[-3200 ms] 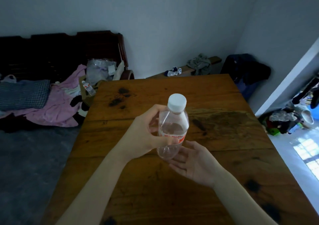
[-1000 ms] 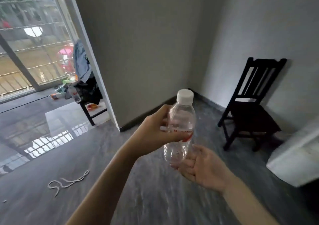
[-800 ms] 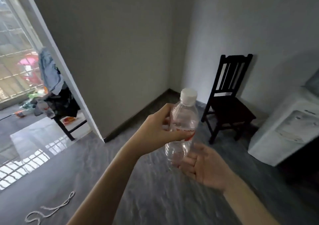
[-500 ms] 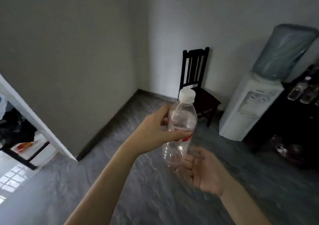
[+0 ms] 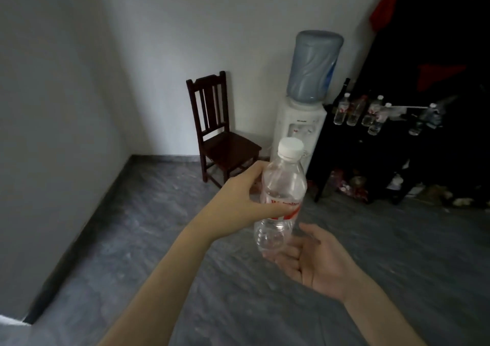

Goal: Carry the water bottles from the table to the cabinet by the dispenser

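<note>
A clear plastic water bottle (image 5: 282,186) with a white cap and a red-and-white label is upright in front of me. My left hand (image 5: 240,207) is wrapped around its middle. My right hand (image 5: 310,257) is palm up with spread fingers under the bottle's base, touching it or nearly so. Ahead on the right stands a black cabinet (image 5: 413,144) with several small water bottles (image 5: 358,111) on its top. A white water dispenser (image 5: 299,131) with a blue jug stands directly left of the cabinet.
A dark wooden chair (image 5: 220,133) stands against the far wall, left of the dispenser. Grey floor (image 5: 148,226) stretches between me and the cabinet. A grey wall runs along my left. Clutter lies on the floor under the cabinet (image 5: 350,185).
The view has swung right from the table, past a doorway and chair, to the dispenser and cabinet, which are now nearer. Both hands keep the same hold on the bottle.
</note>
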